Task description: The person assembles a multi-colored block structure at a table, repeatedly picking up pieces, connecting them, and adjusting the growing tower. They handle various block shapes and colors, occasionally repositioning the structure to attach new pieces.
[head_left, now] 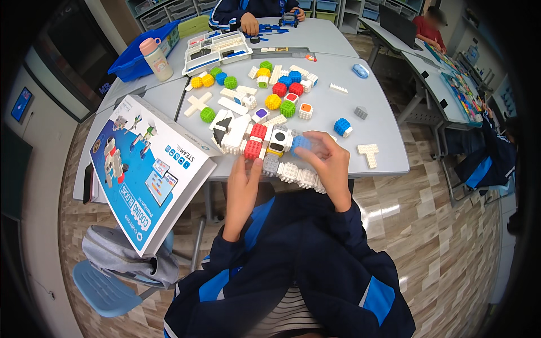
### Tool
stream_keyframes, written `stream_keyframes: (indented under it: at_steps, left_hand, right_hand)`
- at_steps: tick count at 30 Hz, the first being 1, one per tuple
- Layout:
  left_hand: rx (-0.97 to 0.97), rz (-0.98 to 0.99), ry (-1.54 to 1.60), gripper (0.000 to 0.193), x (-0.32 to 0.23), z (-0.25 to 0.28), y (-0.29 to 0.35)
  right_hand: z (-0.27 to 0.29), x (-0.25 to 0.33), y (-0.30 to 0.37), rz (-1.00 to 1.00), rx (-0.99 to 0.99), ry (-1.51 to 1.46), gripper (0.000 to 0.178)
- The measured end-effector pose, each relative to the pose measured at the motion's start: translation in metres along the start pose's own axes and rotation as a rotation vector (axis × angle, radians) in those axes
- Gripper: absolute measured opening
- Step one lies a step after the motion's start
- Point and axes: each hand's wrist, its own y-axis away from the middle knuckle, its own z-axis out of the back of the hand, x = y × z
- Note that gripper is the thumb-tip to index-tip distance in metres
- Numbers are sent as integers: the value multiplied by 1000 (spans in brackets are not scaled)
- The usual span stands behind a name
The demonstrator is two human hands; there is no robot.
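Observation:
A building-block model (256, 139) lies at the near edge of the table, made of white, red, grey and blue knobbly cubes joined in a row. At its left end sits a white piece with black markings. My left hand (243, 188) grips the model from below, its fingertips against the red part. With thumb and fingers, my right hand (331, 163) pinches the translucent blue cube (301, 145) at the model's right end. A chain of white cubes (298, 176) runs from a grey cube (271, 165) toward my right wrist, which partly hides it.
Loose coloured cubes (273, 101) and white bricks lie beyond the model. A large box (152, 180) leans over the table's left edge. Farther back stand a pink-topped bottle (158, 61), a blue bin (132, 59) and a white tray (245, 56). Another person's hand (249, 24) rests across the table.

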Motion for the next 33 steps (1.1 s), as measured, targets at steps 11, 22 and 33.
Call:
stream_keyframes:
  at_steps: [11,22,33]
  left_hand:
    - [171,-821,-287,53,-46,9,-60]
    - [409,-565,-274,43,-36,10,-70]
    - [403,-524,-244,44,-36,10,-71]
  right_hand:
    - [5,-9,2,14,111,-222,45]
    - [9,-13,-2,103,140,-106,44]
    - [3,-19,-3,207,65,-62,45]
